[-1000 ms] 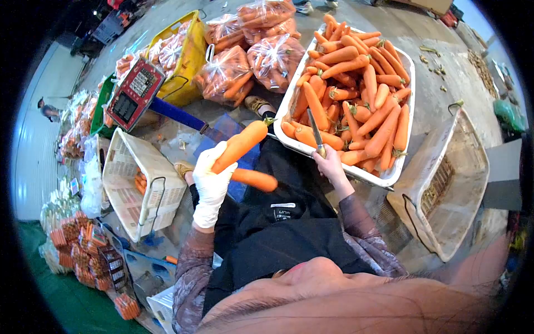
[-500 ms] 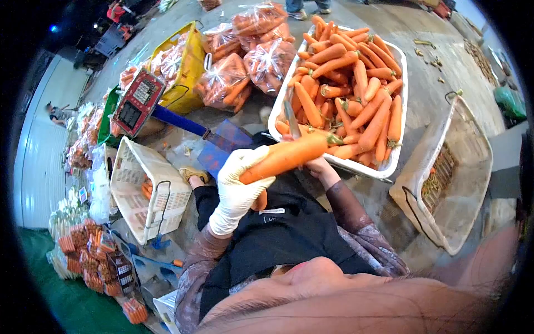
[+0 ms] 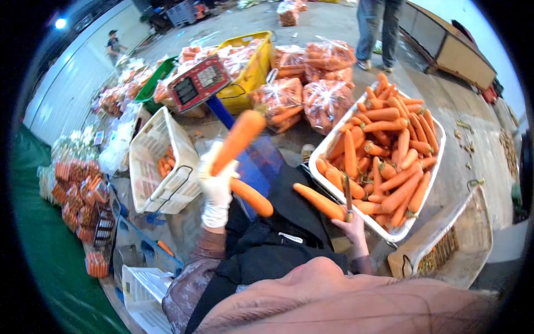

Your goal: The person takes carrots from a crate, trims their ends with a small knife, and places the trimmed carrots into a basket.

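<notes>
Knife [image 3: 349, 195] points forward in my right hand [image 3: 352, 228], carrot [image 3: 320, 201] gripped alongside; edge best angled outward. Gloved left hand [image 3: 217, 192] clasps two other carrots [image 3: 242, 139], well apart from blade; firm, light hold should spare them. More carrots [image 3: 385, 126] heap white crate [image 3: 439, 139] ahead, right.

From my remote post I'm seeing a wrinkled white glove [image 3: 216, 214] covering the left hand [image 3: 219, 186], while the right hand [image 3: 351, 227] is going bare. Brownish, pale-mottled fabric is forming the left sleeve [image 3: 186, 286]; a black garment [image 3: 267, 253] is covering the front (a white strip [image 3: 290, 238] is showing there).
</notes>
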{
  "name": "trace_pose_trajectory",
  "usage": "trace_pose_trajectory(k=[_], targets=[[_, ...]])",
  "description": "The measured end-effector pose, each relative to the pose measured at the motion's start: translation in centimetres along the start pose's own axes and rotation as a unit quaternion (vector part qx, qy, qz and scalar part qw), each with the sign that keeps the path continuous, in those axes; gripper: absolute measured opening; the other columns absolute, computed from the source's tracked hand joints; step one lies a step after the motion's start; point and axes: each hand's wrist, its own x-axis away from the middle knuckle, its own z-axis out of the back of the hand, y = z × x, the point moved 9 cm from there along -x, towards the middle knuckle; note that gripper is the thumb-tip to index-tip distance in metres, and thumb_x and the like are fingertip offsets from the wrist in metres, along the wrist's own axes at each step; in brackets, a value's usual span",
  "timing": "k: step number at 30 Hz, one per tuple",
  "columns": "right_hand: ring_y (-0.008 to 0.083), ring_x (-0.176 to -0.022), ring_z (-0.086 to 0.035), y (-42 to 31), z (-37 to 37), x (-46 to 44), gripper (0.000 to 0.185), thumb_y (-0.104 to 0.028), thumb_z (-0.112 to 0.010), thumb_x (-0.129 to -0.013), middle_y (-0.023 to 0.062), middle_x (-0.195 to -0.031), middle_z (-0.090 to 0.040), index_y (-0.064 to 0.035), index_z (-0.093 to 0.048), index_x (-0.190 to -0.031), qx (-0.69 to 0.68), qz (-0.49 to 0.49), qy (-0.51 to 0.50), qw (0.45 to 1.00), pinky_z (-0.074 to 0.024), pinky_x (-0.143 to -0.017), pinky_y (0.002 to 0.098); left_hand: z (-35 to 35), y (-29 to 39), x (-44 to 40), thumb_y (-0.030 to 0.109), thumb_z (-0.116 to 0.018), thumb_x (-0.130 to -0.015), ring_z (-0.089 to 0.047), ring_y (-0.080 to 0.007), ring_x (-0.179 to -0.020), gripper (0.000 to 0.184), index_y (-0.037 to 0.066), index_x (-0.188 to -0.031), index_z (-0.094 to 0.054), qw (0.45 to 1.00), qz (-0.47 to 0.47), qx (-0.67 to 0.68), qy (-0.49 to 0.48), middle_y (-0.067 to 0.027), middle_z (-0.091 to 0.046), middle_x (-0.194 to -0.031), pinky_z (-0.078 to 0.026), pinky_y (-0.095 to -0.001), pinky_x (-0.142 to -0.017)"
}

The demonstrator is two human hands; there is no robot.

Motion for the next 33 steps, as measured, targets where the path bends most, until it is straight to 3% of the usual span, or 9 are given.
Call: trace_pose_trajectory(k=[4, 7, 11, 13, 17, 23, 25, 27, 33], targets=[[0.0082, -0.059, -0.054, 2.5, 0.4, 0.8, 0.052, -0.013, -0.082, -0.064, 0.0010, -0.084, -0.062, -0.0044, -0.060, -0.110, -0.029, -0.005, -0.020, 0.999, -0.0439, -0.051, 0.0225, 11.6, 7.4, -6.0, -0.005, -0.070, -0.074, -0.061, -0.0166, -0.080, 0.046, 0.001, -0.118, -0.059, 0.944, -0.195, -0.194, 0.183, -0.0070, -0.061, -0.105, -0.052, -0.0279, -0.057], [0.0046, -0.049, -0.047, 2.6, 0.3, 0.7, 0.053, -0.010, -0.081, -0.064, -0.0008, -0.081, -0.061, -0.0040, -0.058, -0.111, -0.066, -0.034, -0.008, 0.997, -0.0358, -0.041, 0.0204, 18.6, 11.2, -12.4, 0.011, -0.075, -0.075, -0.061, -0.0282, -0.075, 0.041, 0.002, -0.113, -0.060, 0.713, -0.411, -0.496, 0.277, -0.0122, -0.062, -0.098, -0.049, -0.0393, -0.068], [0.0110, -0.071, -0.060, -1.3, -0.4, 0.5, 0.052, -0.009, -0.081, -0.065, 0.0043, -0.088, -0.065, -0.0018, -0.060, -0.112, -0.091, -0.058, -0.011, 0.994, -0.0481, -0.064, 0.0240, 22.3, 9.4, -17.9, 0.031, -0.069, -0.083, -0.060, -0.0292, -0.072, 0.036, 0.002, -0.102, -0.063, 0.732, -0.322, -0.523, 0.295, -0.0103, -0.062, -0.086, -0.047, -0.0393, -0.065], [0.0142, -0.087, -0.062, -4.4, -0.1, 0.2, 0.055, -0.011, -0.082, -0.063, 0.0076, -0.095, -0.067, -0.0003, -0.061, -0.113, -0.036, 0.018, 0.006, 0.999, -0.0485, -0.079, 0.0274, 21.1, 0.6, -19.1, 0.038, -0.063, -0.087, -0.060, -0.0213, -0.070, 0.040, 0.001, -0.103, -0.061, 0.980, -0.075, -0.118, 0.143, -0.0060, -0.061, -0.083, -0.047, -0.0327, -0.061], [0.0291, -0.089, -0.066, -7.5, 1.7, -1.1, 0.061, -0.029, -0.084, -0.059, 0.0164, -0.092, -0.068, -0.0077, -0.063, -0.113, 0.149, 0.094, 0.043, 0.983, -0.0496, -0.082, 0.0365, 3.2, -11.0, -8.9, 0.032, -0.060, -0.090, -0.058, -0.0121, -0.065, 0.033, 0.001, -0.104, -0.057, 0.853, 0.292, 0.409, -0.144, -0.0015, -0.059, -0.080, -0.049, -0.0247, -0.058], [0.0311, -0.084, -0.066, -15.0, 5.6, -3.2, 0.069, -0.036, -0.084, -0.054, 0.0177, -0.089, -0.067, -0.0109, -0.062, -0.115, 0.251, 0.112, -0.001, 0.962, -0.0504, -0.076, 0.0380, -14.8, -10.5, 6.6, 0.016, -0.075, -0.070, -0.057, -0.0142, -0.090, 0.058, 0.000, -0.121, -0.052, 0.808, 0.265, 0.095, -0.517, -0.0069, -0.060, -0.102, -0.043, -0.0281, -0.087], [0.0309, -0.083, -0.066, -15.8, 6.4, -4.0, 0.063, -0.030, -0.084, -0.056, 0.0173, -0.087, -0.067, -0.0089, -0.063, -0.112, 0.204, 0.146, -0.034, 0.967, -0.0501, -0.076, 0.0366, -18.9, -7.2, 8.6, 0.016, -0.076, -0.072, -0.054, -0.0109, -0.090, 0.069, 0.003, -0.132, -0.045, 0.800, 0.075, 0.046, -0.593, -0.0034, -0.059, -0.105, -0.043, -0.0280, -0.085], [0.0304, -0.081, -0.065, -16.3, 7.8, -4.6, 0.055, -0.021, -0.081, -0.058, 0.0171, -0.084, -0.066, -0.0058, -0.064, -0.108, 0.190, 0.182, -0.031, 0.964, -0.0497, -0.076, 0.0356, -20.9, -7.2, 13.4, 0.018, -0.078, -0.071, -0.053, -0.0117, -0.093, 0.070, 0.008, -0.132, -0.045, 0.647, 0.212, 0.062, -0.730, -0.0009, -0.058, -0.103, -0.044, -0.0282, -0.087], [0.0212, -0.079, -0.063, -16.2, 14.8, 0.3, 0.024, -0.006, -0.071, -0.071, 0.0103, -0.083, -0.063, -0.0012, -0.065, -0.094, 0.170, 0.184, 0.336, 0.908, -0.0495, -0.073, 0.0308, -20.8, -13.1, 16.2, 0.008, -0.073, -0.070, -0.052, -0.0134, -0.100, 0.051, 0.004, -0.117, -0.054, 0.768, 0.226, 0.120, -0.586, -0.0020, -0.056, -0.108, -0.042, -0.0293, -0.090]])
